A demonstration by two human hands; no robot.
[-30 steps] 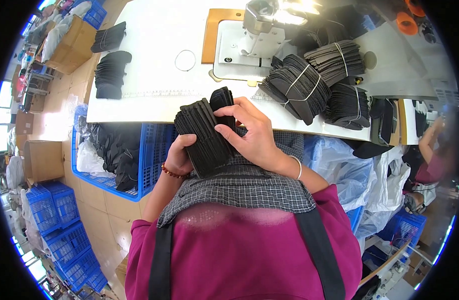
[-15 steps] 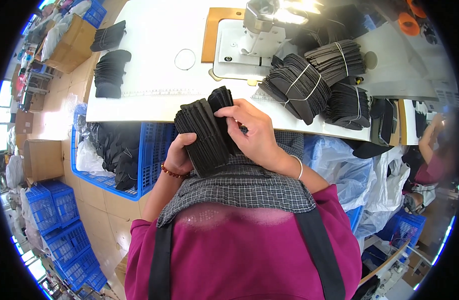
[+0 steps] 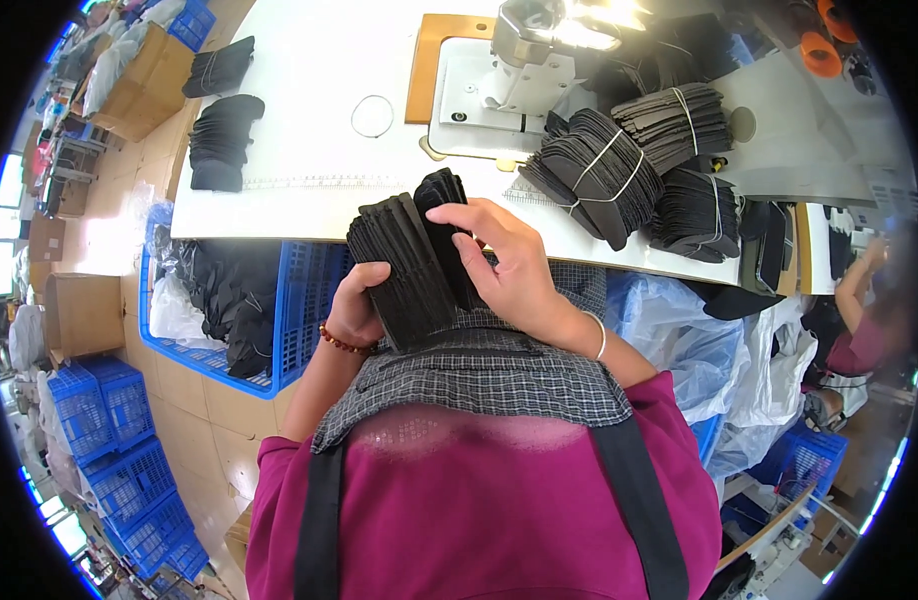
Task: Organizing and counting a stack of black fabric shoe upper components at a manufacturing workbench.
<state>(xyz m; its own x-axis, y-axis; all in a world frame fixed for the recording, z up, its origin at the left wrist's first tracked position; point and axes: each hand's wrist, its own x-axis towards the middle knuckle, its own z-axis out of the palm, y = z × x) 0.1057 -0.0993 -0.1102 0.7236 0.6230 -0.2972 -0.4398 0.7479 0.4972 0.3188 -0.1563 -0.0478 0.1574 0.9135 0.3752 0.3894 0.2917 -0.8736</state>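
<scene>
A thick stack of black fabric pieces [image 3: 404, 270] is held upright in front of my apron, just off the table's front edge. My left hand [image 3: 357, 305] is closed around its left side, thumb pressed on the near face. At the right, a part of the stack [image 3: 442, 205] fans away from the rest, leaving a gap. My right hand [image 3: 509, 260] is at this fanned part, index fingertip touching the pieces and thumb apart from the index finger. Its other fingers are partly hidden.
A sewing machine [image 3: 519, 85] stands on the white table [image 3: 309, 120]. Tied bundles of dark pieces [image 3: 594, 170] lie at right, loose stacks [image 3: 222, 145] at far left. A pale elastic loop [image 3: 372, 117] lies between. A blue crate [image 3: 214, 370] with black pieces stands below left; another person [image 3: 859, 330] is far right.
My right index finger and thumb have shifted slightly left and spread a little more apart at the fanned pieces. My left hand keeps its hold on the stack.
</scene>
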